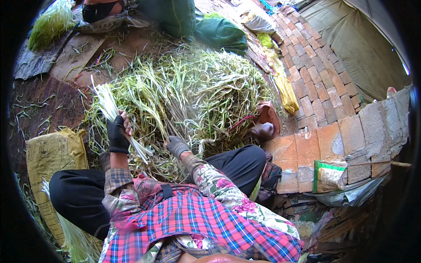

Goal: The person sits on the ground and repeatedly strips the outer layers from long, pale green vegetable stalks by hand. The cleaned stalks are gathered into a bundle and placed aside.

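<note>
My left hand, in a dark fingerless glove, is closed round a bundle of long white plant stalks left of the big heap. The stalks stick out above and below the fist. My right hand, in a grey glove, reaches down to the near edge of the heap of green and yellowed leafy stalks. Its fingertips touch or lie beside some long stems there; whether they grip any cannot be told. The heap spreads between and beyond my bent knees.
A yellow woven sack lies at the left, with pale stalks near it. Green sacks stand behind the heap. A low brick ledge runs along the right. Part of another person shows at the top left, near bundled stalks.
</note>
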Demonstrator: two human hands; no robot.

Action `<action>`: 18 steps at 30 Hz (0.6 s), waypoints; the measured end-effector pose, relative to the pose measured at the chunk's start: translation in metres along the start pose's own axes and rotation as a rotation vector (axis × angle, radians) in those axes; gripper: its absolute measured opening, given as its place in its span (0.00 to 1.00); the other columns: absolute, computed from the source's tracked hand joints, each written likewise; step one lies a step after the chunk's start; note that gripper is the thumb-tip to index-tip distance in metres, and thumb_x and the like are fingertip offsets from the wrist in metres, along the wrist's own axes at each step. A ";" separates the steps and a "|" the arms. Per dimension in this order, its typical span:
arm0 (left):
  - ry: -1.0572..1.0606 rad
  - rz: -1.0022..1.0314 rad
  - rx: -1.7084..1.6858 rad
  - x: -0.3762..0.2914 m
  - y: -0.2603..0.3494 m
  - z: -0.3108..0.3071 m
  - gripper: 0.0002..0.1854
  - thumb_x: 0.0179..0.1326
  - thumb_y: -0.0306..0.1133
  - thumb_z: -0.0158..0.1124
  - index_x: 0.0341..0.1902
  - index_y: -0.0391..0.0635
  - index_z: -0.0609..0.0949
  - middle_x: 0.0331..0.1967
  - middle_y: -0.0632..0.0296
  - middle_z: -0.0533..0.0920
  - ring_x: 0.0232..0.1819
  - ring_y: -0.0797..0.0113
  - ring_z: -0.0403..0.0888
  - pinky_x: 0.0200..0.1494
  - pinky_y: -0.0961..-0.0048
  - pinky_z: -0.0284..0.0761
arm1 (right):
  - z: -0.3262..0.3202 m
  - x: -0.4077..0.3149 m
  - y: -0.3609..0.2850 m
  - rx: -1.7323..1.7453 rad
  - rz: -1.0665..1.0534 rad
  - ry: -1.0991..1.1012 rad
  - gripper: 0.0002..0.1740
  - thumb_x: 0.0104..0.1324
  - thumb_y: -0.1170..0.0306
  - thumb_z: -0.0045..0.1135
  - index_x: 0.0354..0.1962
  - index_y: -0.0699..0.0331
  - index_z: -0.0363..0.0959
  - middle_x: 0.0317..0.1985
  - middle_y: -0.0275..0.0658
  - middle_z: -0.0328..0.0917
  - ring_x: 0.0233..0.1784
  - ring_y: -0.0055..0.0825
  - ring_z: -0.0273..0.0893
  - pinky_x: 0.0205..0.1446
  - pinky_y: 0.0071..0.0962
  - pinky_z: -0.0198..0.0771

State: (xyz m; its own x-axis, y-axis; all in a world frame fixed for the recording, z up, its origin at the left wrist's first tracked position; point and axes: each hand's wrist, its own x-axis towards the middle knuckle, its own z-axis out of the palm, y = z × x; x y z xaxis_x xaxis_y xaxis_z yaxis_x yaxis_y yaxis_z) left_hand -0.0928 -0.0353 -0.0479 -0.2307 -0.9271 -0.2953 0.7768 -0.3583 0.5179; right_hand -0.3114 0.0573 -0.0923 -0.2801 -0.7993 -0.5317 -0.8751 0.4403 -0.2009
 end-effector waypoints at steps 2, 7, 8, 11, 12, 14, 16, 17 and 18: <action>0.001 0.003 0.008 0.000 0.001 0.000 0.05 0.59 0.29 0.54 0.36 0.47 0.69 0.13 0.71 0.62 0.09 0.80 0.57 0.10 0.81 0.58 | 0.014 0.012 0.010 -0.033 -0.043 -0.042 0.18 0.59 0.58 0.50 0.41 0.61 0.75 0.41 0.46 0.77 0.42 0.37 0.76 0.47 0.32 0.68; -0.015 -0.003 -0.006 0.002 -0.001 -0.001 0.05 0.59 0.29 0.54 0.36 0.47 0.69 0.12 0.72 0.62 0.09 0.80 0.56 0.10 0.81 0.58 | 0.017 0.016 0.016 0.813 -0.188 -0.409 0.21 0.58 0.54 0.54 0.42 0.60 0.76 0.34 0.38 0.78 0.28 0.23 0.72 0.32 0.22 0.67; 0.023 0.001 0.014 0.002 -0.001 -0.001 0.05 0.59 0.29 0.54 0.37 0.47 0.69 0.12 0.72 0.62 0.09 0.80 0.57 0.10 0.81 0.58 | 0.014 0.013 0.013 0.964 -0.251 -0.458 0.18 0.61 0.57 0.51 0.43 0.57 0.77 0.33 0.30 0.77 0.20 0.15 0.63 0.22 0.15 0.60; 0.036 0.006 0.011 0.001 -0.001 -0.002 0.05 0.60 0.30 0.54 0.37 0.48 0.69 0.12 0.72 0.61 0.09 0.80 0.57 0.10 0.81 0.58 | 0.004 0.003 0.002 1.191 -0.029 -0.434 0.17 0.63 0.64 0.47 0.42 0.66 0.76 0.39 0.34 0.79 0.37 0.19 0.73 0.44 0.18 0.67; 0.041 0.012 0.006 0.001 -0.001 -0.002 0.05 0.59 0.30 0.54 0.37 0.48 0.69 0.12 0.72 0.62 0.09 0.80 0.57 0.10 0.81 0.58 | 0.001 0.001 -0.002 1.116 -0.177 -0.336 0.17 0.63 0.63 0.47 0.42 0.66 0.75 0.38 0.34 0.79 0.37 0.20 0.73 0.44 0.19 0.67; 0.027 0.009 -0.020 0.001 -0.001 -0.002 0.06 0.59 0.30 0.55 0.37 0.48 0.69 0.12 0.72 0.62 0.09 0.80 0.58 0.10 0.81 0.58 | -0.005 -0.002 -0.010 0.948 -0.411 -0.067 0.18 0.63 0.61 0.48 0.42 0.67 0.75 0.37 0.33 0.79 0.36 0.21 0.74 0.44 0.20 0.68; 0.052 0.012 0.009 0.001 -0.002 -0.001 0.06 0.59 0.30 0.55 0.37 0.48 0.69 0.12 0.72 0.62 0.09 0.79 0.58 0.10 0.81 0.58 | -0.010 -0.003 -0.015 0.816 -0.563 0.103 0.16 0.62 0.60 0.51 0.38 0.64 0.76 0.31 0.38 0.79 0.34 0.22 0.74 0.40 0.24 0.68; 0.052 0.022 0.020 0.001 -0.002 -0.001 0.06 0.59 0.30 0.55 0.37 0.48 0.69 0.12 0.72 0.62 0.09 0.79 0.58 0.10 0.81 0.59 | -0.011 -0.004 -0.017 0.633 -0.608 0.199 0.15 0.62 0.60 0.52 0.36 0.63 0.76 0.29 0.39 0.78 0.33 0.23 0.74 0.39 0.25 0.67; 0.060 0.018 0.011 0.001 -0.003 -0.001 0.05 0.59 0.30 0.54 0.37 0.48 0.69 0.12 0.72 0.61 0.09 0.79 0.57 0.10 0.81 0.58 | -0.013 -0.005 -0.018 0.610 -0.511 0.158 0.15 0.61 0.59 0.53 0.35 0.63 0.75 0.29 0.40 0.78 0.33 0.24 0.74 0.38 0.25 0.67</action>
State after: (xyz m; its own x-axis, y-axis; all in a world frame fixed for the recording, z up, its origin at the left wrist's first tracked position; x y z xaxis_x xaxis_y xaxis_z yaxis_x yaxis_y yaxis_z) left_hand -0.0948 -0.0355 -0.0505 -0.1814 -0.9252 -0.3334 0.7741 -0.3434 0.5319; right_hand -0.2999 0.0480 -0.0753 0.0037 -0.9902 -0.1396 -0.5531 0.1143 -0.8252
